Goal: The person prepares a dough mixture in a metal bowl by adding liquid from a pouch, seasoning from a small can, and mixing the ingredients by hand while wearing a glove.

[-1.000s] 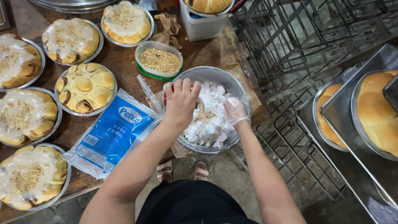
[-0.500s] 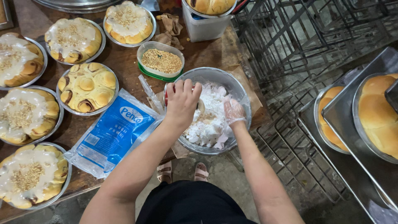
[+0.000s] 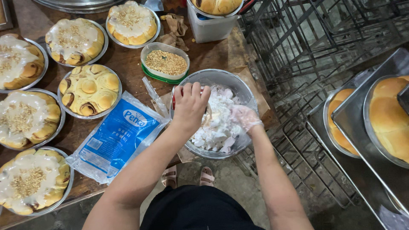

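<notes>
Head view is showing the bowl (image 3: 213,79) sitting at the desk (image 3: 128,64) edge, partly overhanging. Left hand (image 3: 190,106) is curling over its rim, gripping what I cannot tell; gloved right hand (image 3: 243,118) is pressing into the white lumps (image 3: 217,127). Hard pushing is risking tipping the bowl onto the floor (image 3: 221,179).

round bread pans on table (image 3: 89,90): 7 | steel bowl (image 3: 238,83): 1 | blue bag (image 3: 115,138): 1 | crumb tub (image 3: 165,62): 1
</notes>
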